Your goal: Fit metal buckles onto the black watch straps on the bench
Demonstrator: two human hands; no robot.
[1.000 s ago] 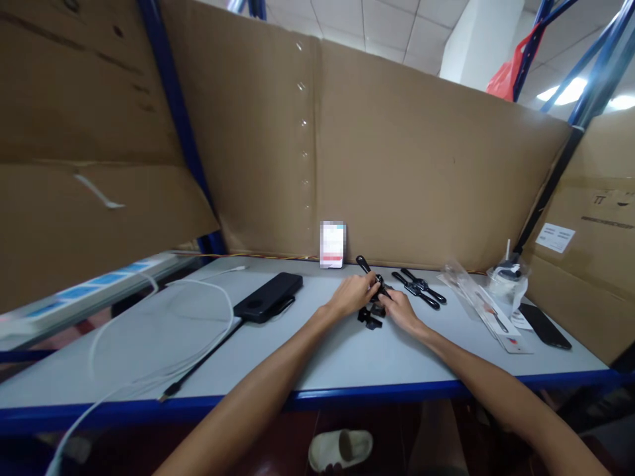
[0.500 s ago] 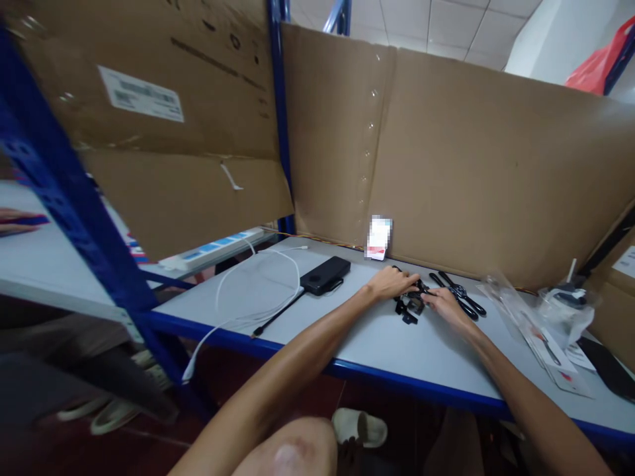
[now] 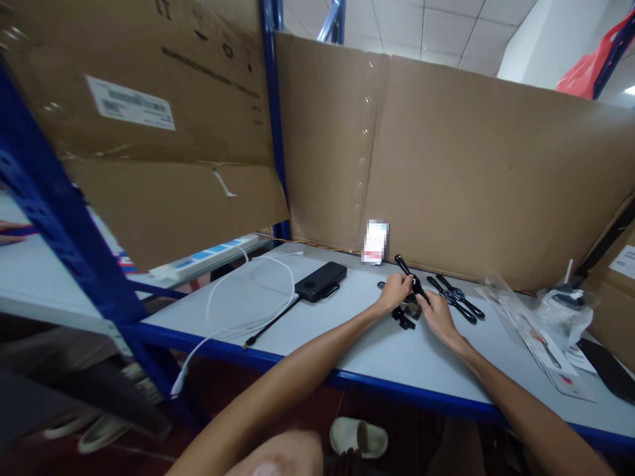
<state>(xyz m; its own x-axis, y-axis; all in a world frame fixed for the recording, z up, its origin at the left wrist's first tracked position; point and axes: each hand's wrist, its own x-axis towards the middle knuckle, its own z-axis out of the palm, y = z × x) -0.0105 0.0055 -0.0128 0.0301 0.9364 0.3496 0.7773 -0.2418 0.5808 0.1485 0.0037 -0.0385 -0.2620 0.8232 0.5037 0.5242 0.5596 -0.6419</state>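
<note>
A black two-handled tool [image 3: 403,264], shaped like a spokeshave, is between my hands just above the table, one long handle pointing up and away. My left hand [image 3: 395,292] is closed around its near middle part, fingers bent. At its lower right end, my right hand [image 3: 439,316] grips with thumb and fingers; part of the tool is hidden there. Several small black parts [image 3: 404,318] lie on the table below my hands. Two similar black tools [image 3: 455,297] lie side by side, right of my right hand.
A lit phone [image 3: 375,242] leans against the cardboard wall [image 3: 446,165]. Left of my hands lie a black power bank [image 3: 321,281] and a white cable [image 3: 213,297]. Clear packaging [image 3: 536,344] and a wrapped white cup [image 3: 565,307] sit at right. The blue table edge [image 3: 397,389] runs in front.
The tool has been turned, so one handle now sticks up beyond my left hand. My left hand has drawn slightly nearer and the right has rotated. The view has shifted a little.
</note>
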